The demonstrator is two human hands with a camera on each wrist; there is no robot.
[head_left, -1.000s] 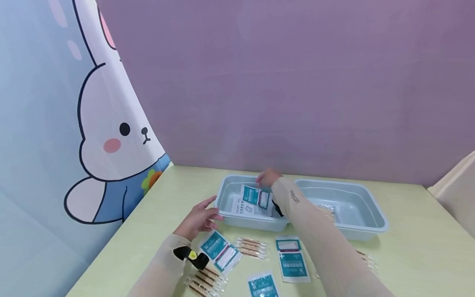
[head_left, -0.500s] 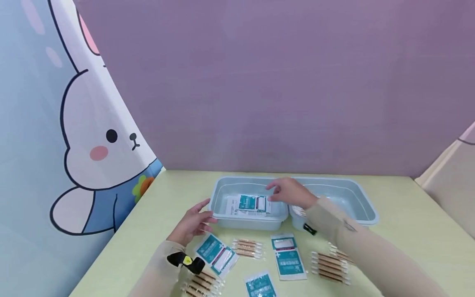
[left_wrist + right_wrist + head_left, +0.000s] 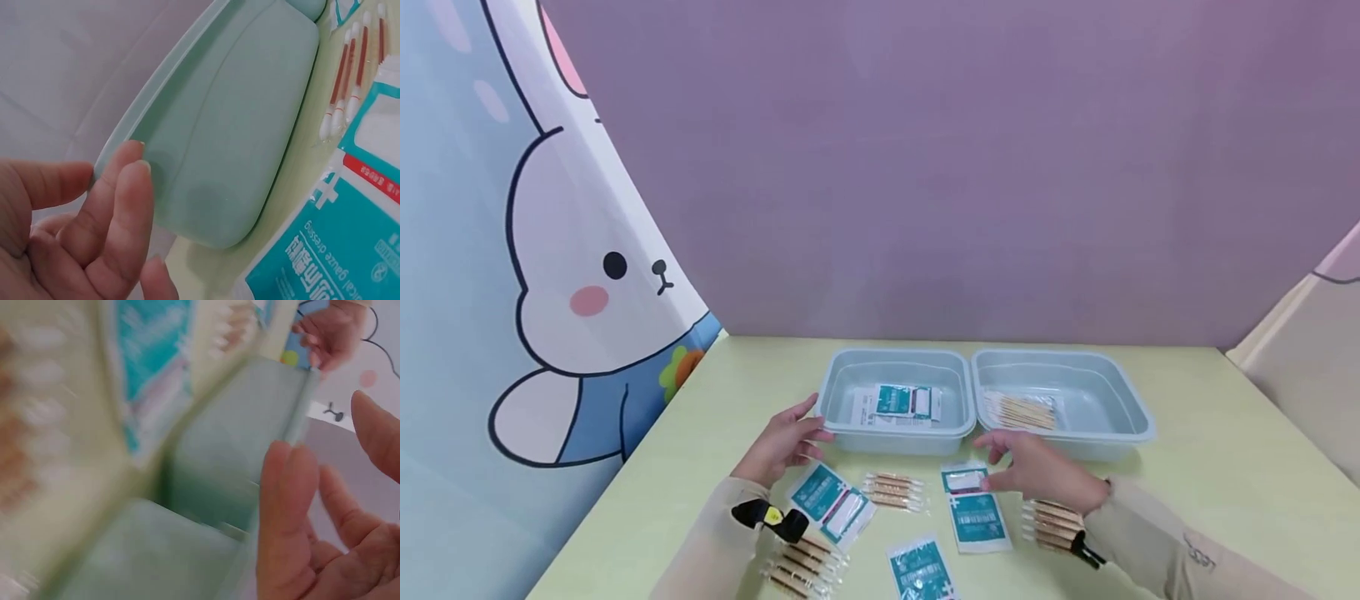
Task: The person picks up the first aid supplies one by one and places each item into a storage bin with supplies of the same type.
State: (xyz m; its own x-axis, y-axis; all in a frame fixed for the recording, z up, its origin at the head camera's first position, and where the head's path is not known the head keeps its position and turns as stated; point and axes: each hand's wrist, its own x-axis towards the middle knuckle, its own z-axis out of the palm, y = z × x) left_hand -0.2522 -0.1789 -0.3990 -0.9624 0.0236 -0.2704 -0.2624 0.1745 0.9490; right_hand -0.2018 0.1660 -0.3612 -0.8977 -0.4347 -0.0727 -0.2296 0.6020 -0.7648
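My left hand (image 3: 784,442) pinches the left end of a pale blue plastic tray (image 3: 898,443), thumb and fingertips at its rim in the left wrist view. In that tray lie a teal and white gauze dressing packet (image 3: 895,401) and a white printed packet (image 3: 864,407). My right hand (image 3: 1045,468) holds nothing, fingers spread, above the table. It overlaps the top of another gauze dressing packet (image 3: 977,521) and the edge of a brown-stemmed swab pack (image 3: 1049,525). The right wrist view is blurred, with the fingers (image 3: 287,506) in front of the trays.
A second pale blue tray (image 3: 1108,400) stands to the right, holding a pack of wooden-stick swabs (image 3: 1024,412). On the table in front lie more gauze packets (image 3: 832,504) (image 3: 922,570) and swab packs (image 3: 895,492) (image 3: 805,569). A purple wall (image 3: 940,167) rises behind.
My right hand has left the left tray and moved right and toward me, to above the front of the table. The gauze packet stays in the tray. My left hand keeps to the tray's rim.
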